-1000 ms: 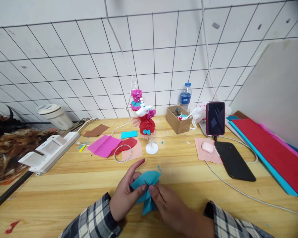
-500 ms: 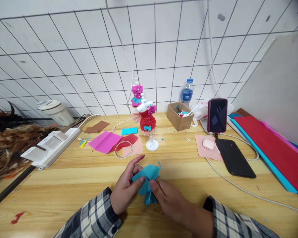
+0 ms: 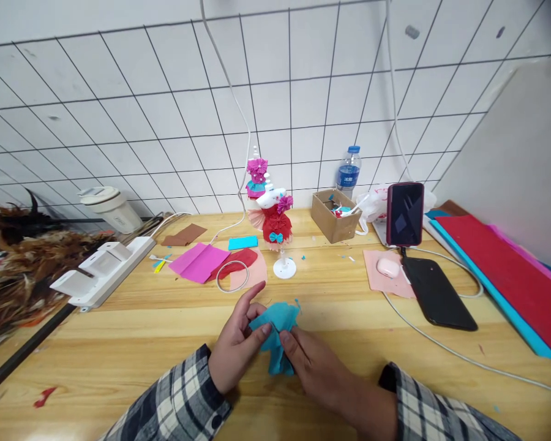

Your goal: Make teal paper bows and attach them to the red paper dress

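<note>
Between my hands is a piece of blue crepe paper (image 3: 280, 316), gathered at its middle and hanging in loose folds. My left hand (image 3: 236, 343) pinches its left side with the thumb on top, while the index finger points up, free of the paper. My right hand (image 3: 314, 364) grips the gathered part between thumb and fingers; the curled fingers hide some of it. Just beyond stands a small dress form (image 3: 277, 226) on a white round base, dressed in red ruffles with a blue bow and a magenta flower. A second decorated form (image 3: 257, 177) is partly behind it.
Magenta paper (image 3: 199, 262), red paper (image 3: 235, 263) and a blue folded strip (image 3: 243, 243) lie left of centre. A cardboard box (image 3: 335, 220) and a bottle (image 3: 348, 171) stand behind. At right are a phone (image 3: 438, 294), cable and paper sheets (image 3: 509, 263); at left, a power strip (image 3: 105, 272).
The paper's hanging lower part has swung up slightly and is more bunched near my right fingers. Both hands keep their hold. The whole view has shifted a little.
</note>
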Available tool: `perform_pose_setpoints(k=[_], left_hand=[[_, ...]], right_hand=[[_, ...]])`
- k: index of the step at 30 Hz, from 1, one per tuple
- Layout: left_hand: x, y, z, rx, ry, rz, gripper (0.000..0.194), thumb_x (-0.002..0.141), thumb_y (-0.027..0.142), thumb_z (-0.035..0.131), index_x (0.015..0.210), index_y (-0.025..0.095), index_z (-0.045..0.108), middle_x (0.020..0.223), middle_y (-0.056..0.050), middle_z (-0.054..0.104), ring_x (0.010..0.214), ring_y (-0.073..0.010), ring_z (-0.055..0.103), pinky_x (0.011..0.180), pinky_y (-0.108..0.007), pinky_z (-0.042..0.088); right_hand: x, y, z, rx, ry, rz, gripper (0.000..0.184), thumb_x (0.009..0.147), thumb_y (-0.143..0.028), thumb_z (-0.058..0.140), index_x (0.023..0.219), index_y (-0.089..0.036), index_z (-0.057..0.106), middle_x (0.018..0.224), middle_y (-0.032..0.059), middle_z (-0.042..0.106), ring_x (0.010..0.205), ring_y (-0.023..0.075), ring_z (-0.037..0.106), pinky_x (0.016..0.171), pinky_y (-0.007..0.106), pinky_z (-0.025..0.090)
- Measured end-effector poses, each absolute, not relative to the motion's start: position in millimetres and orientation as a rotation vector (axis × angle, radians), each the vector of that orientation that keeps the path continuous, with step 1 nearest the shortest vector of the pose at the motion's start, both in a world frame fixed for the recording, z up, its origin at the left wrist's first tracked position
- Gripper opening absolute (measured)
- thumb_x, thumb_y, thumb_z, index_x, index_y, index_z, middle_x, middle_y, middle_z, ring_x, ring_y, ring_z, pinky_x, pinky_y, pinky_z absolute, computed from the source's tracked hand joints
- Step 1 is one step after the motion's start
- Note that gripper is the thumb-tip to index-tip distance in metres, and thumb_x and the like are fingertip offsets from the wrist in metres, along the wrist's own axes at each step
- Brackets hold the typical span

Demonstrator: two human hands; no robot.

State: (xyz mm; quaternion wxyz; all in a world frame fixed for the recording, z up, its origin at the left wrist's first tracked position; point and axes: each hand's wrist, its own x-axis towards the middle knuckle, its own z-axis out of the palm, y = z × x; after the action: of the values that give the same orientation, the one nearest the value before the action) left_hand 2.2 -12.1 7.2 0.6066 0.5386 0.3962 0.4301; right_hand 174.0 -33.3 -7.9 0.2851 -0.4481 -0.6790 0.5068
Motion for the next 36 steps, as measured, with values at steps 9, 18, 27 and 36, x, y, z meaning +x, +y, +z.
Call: perform_pose_setpoints(k=[9, 18, 27, 36], left_hand=[[2.2, -13.3, 7.2, 1.301, 0.894, 0.94, 0.075, 0.086, 0.029, 0.063, 0.147, 0.026, 0.02, 0.085, 0.0, 0.056, 0.072, -0.0131, 0.052, 0.066, -0.026, 0.039], [4.1, -14.4, 8.1, 1.254, 0.888, 0.958, 0.067, 0.089, 0.031, 0.06, 0.145, 0.026, 0.025, 0.083, 0.0, 0.057, 0.069, -0.0116, 0.051, 0.063, -0.025, 0.038], [1.4, -15.8, 5.8, 1.318, 0.914, 0.926, 0.075, 0.088, 0.032, 0.061, 0.148, 0.028, 0.018, 0.076, 0.003, 0.052, 0.066, -0.0111, 0.047, 0.061, -0.024, 0.036], [2.9, -16.2, 5.9, 1.311, 0.893, 0.9, 0.078, 0.087, 0.029, 0.062, 0.149, 0.025, 0.015, 0.075, 0.002, 0.054, 0.065, -0.0105, 0.048, 0.06, -0.022, 0.037]], right_hand=[[175.4, -33.0, -6.5, -1.19, -1.775, 1.391, 0.055, 0.097, -0.056, 0.019, 0.095, -0.017, 0.058, 0.089, 0.0053, 0.065, 0.078, 0.0163, 0.058, 0.069, 0.028, 0.043], [174.5, -31.7, -12.4, -1.247, -1.825, 1.33, 0.057, 0.097, -0.058, 0.018, 0.087, -0.017, 0.057, 0.08, 0.0045, 0.064, 0.071, 0.0156, 0.055, 0.065, 0.027, 0.042], [172.9, -32.5, -10.7, -1.24, -1.851, 1.328, 0.059, 0.096, -0.059, 0.017, 0.087, -0.017, 0.057, 0.078, 0.0044, 0.063, 0.069, 0.0146, 0.055, 0.063, 0.025, 0.041], [174.4, -31.2, -11.1, -1.26, -1.875, 1.288, 0.055, 0.097, -0.058, 0.018, 0.077, -0.019, 0.052, 0.073, 0.0033, 0.06, 0.065, 0.0151, 0.053, 0.06, 0.026, 0.038]])
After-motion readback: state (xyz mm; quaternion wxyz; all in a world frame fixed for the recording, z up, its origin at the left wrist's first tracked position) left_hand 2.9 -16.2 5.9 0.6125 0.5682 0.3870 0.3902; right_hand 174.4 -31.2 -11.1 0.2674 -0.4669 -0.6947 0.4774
